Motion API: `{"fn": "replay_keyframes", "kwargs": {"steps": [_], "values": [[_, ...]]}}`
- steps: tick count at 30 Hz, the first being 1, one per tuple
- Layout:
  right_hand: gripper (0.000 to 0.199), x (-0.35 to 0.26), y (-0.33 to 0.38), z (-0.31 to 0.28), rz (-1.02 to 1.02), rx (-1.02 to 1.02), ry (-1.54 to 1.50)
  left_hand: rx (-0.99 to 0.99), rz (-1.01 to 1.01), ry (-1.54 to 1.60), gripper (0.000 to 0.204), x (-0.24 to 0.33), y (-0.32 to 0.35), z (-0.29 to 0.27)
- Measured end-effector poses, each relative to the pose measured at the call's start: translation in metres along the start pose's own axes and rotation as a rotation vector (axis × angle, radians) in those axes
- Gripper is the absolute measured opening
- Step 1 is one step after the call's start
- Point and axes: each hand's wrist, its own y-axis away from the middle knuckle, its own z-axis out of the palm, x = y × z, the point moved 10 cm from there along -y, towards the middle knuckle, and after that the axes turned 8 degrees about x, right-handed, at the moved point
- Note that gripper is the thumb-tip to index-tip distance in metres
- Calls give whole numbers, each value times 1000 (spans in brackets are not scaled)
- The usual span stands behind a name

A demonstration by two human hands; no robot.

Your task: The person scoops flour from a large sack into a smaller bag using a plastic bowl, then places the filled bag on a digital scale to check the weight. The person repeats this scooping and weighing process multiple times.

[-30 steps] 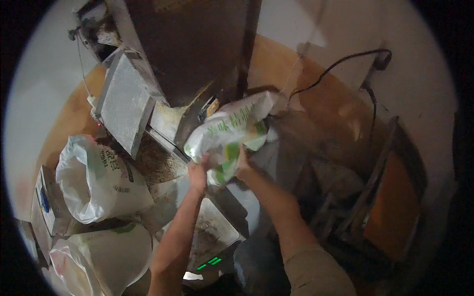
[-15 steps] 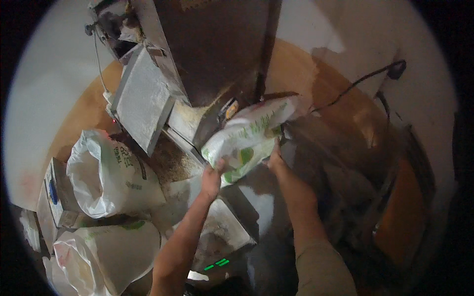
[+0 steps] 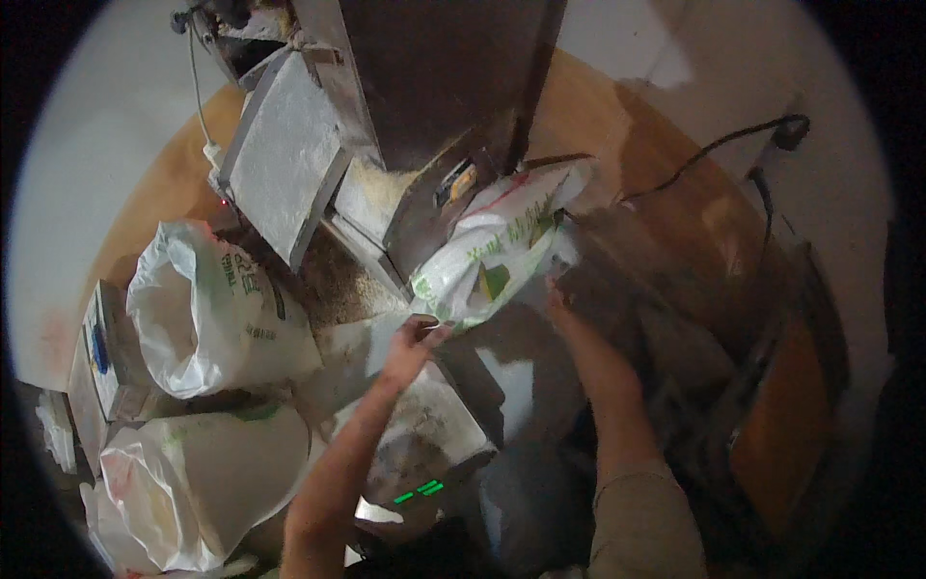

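A white plastic bag with green print (image 3: 487, 265) lies flattened and slightly crumpled in front of a large dark machine. At its near left corner, my left hand (image 3: 415, 345) pinches the edge between thumb and fingers. My right hand (image 3: 561, 304) is just off the bag's right side, with its fingers smeared and dim, so their grip cannot be made out. Below the bag stands a dusty scale (image 3: 420, 425) with a flat pan and a lit green display.
The dark machine (image 3: 439, 77) has a powder-coated metal chute (image 3: 289, 154). At the left stand an open white bag (image 3: 251, 318) and another white bag (image 3: 236, 473) nearer. A black cable (image 3: 719, 150) runs along the right. An orange-brown panel (image 3: 786, 425) is at far right.
My right hand has come down and away from the bag's right edge. My left hand has shifted its hold to the near corner. The view has moved slightly.
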Motion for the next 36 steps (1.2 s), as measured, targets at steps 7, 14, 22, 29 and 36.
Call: {"fn": "replay_keyframes", "kwargs": {"steps": [7, 14, 22, 29, 36], "values": [[39, 124, 61, 57, -725, -384, 1148, -125, -53, -970, 31, -5, 120, -152], [38, 79, 147, 89, -547, -737, 978, 32, -131, -1125, 30, 52, 257, -244], [40, -158, 354, 188, -979, -824, 927, 827, 689, -1573, 22, 266, 435, -343], [48, -226, 474, 246, -1023, -898, 711, 2078, 51, -1564, 61, 307, 698, -548], [46, -184, 512, 260, -972, -899, 838, 2078, -731, -779, 47, 161, 889, -665]]}}
